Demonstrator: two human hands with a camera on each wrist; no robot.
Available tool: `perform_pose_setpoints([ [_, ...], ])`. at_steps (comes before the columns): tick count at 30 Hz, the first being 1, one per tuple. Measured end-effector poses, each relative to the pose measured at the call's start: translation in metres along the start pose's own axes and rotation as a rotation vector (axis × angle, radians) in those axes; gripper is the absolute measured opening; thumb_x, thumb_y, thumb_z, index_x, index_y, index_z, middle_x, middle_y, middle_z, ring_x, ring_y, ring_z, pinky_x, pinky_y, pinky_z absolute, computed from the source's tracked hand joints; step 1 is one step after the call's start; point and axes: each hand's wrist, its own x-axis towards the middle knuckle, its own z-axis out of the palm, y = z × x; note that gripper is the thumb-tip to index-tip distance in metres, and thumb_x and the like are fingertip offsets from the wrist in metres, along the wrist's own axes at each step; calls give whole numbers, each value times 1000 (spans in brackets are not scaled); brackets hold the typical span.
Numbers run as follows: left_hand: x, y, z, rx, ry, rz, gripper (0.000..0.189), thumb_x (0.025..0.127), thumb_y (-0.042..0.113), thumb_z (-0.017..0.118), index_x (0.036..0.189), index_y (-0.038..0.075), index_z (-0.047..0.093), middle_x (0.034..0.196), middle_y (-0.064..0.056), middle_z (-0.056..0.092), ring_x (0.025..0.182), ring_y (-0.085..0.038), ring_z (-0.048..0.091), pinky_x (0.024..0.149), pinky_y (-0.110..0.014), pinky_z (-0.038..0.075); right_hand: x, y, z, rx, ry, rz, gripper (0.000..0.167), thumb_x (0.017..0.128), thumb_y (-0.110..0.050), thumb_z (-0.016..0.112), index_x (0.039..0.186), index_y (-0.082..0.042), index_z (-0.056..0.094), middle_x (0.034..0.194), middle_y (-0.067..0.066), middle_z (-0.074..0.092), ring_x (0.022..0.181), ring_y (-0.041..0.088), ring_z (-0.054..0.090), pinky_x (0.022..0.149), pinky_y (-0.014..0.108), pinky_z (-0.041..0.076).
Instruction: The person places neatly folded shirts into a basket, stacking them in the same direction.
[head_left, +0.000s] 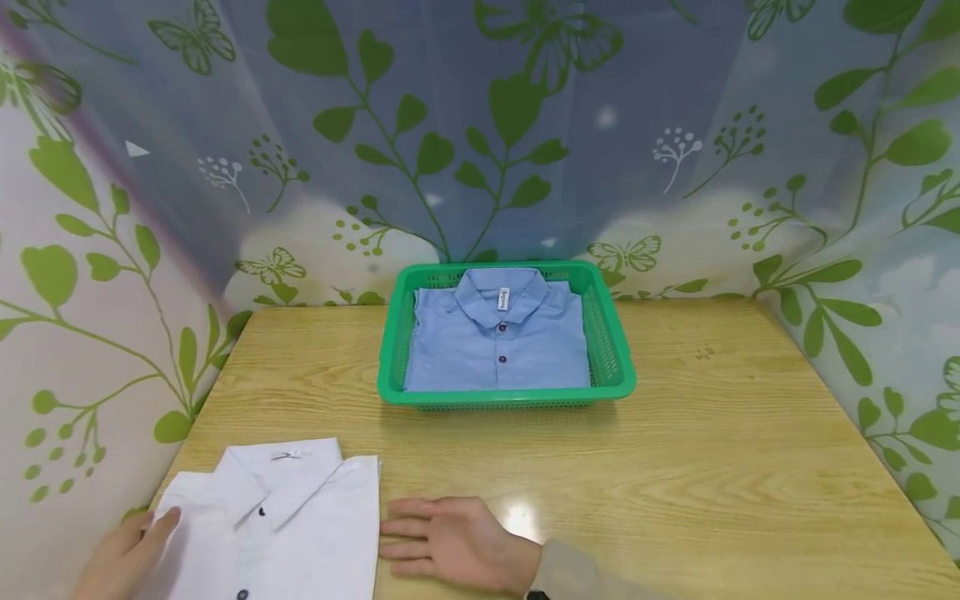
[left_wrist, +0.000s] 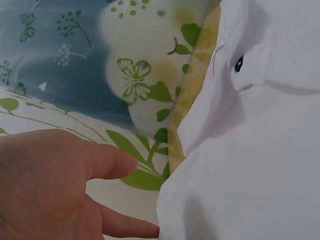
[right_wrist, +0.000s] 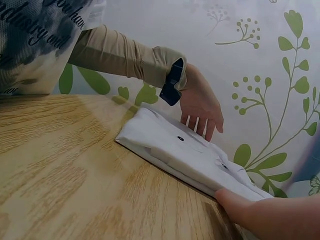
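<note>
A folded white shirt [head_left: 322,533] with dark buttons lies at the front left of the table, collar facing the back. My left hand [head_left: 123,554] is at its left edge; in the left wrist view the thumb stands apart from the fingers and a fingertip meets the cloth. On the other side my right hand [head_left: 465,542] lies palm up, its straight fingers pointing at the shirt's right edge. The right wrist view has the fingertips right at that edge, partly hidden. Farther back, a folded light blue shirt [head_left: 457,358] lies inside a green basket [head_left: 386,350].
The basket stands at the back middle of the wooden table [head_left: 712,467], near the curtain [head_left: 420,75] printed with leaves and butterflies. Similar cloth hangs along the left and right sides. A watch [right_wrist: 173,85] is on the left wrist.
</note>
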Motion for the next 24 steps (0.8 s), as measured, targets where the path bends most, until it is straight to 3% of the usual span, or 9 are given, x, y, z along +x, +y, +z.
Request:
perform_pose_setpoints([
  [13, 6, 15, 9, -61, 4, 4, 82, 106, 48, 21, 132, -28, 33, 132, -46, 42, 123, -62, 37, 96, -63, 39, -10, -1, -2, 5, 60, 0, 78, 102, -32, 36, 152, 12, -4, 158, 36, 4, 144, 51, 16, 117, 54, 19],
  [20, 5, 21, 10, -115, -83, -45, 91, 105, 54, 15, 135, -31, 23, 141, -49, 24, 129, -65, 22, 104, -68, 28, -11, -1, -2, 3, 70, -18, 81, 102, -34, 38, 151, 15, -4, 157, 37, 7, 144, 51, 17, 117, 54, 19],
  [24, 6, 25, 14, -148, -89, -43, 89, 105, 52, 16, 134, -33, 21, 141, -48, 18, 131, -64, 18, 106, -68, 24, -11, 0, -2, 5, 70, -34, 79, 101, -33, 38, 150, 16, -1, 156, 37, 13, 144, 50, 18, 117, 53, 20],
])
